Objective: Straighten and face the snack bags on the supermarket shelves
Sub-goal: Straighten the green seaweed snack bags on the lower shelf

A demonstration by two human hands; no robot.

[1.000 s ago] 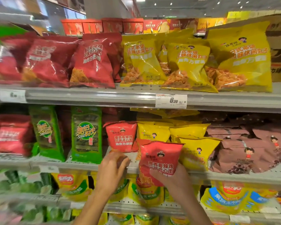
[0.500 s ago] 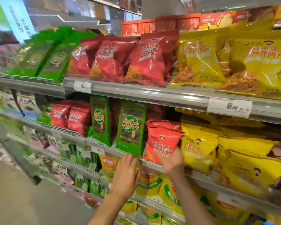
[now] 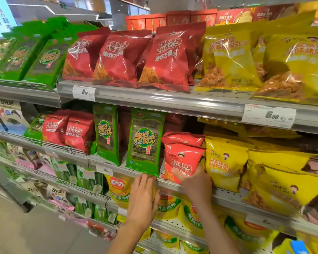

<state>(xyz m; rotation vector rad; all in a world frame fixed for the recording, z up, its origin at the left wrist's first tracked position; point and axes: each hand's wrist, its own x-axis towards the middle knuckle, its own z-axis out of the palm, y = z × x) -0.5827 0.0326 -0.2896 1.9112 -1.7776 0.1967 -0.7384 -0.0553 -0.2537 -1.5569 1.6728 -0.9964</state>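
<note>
A small red snack bag (image 3: 182, 156) stands upright on the middle shelf (image 3: 228, 198), its front facing out. My right hand (image 3: 195, 186) grips its lower right corner. My left hand (image 3: 142, 200) lies with straight fingers against the shelf's front edge, its fingertips touching the bottom of a green seaweed pack (image 3: 144, 142). A second green pack (image 3: 106, 134) stands left of it. Yellow snack bags (image 3: 226, 162) lean to the right of the red bag.
The top shelf (image 3: 154, 99) carries large red bags (image 3: 165, 57), yellow bags (image 3: 233, 57) and green packs (image 3: 44, 55). Two small red bags (image 3: 68, 129) sit farther left on the middle shelf. Corn snack bags (image 3: 119, 187) fill the lower shelf. The aisle floor (image 3: 26, 231) lies lower left.
My right hand carried the red bag up from below the shelf edge and stood it on the middle shelf. My left hand shifted to the base of the green pack. My view swung left.
</note>
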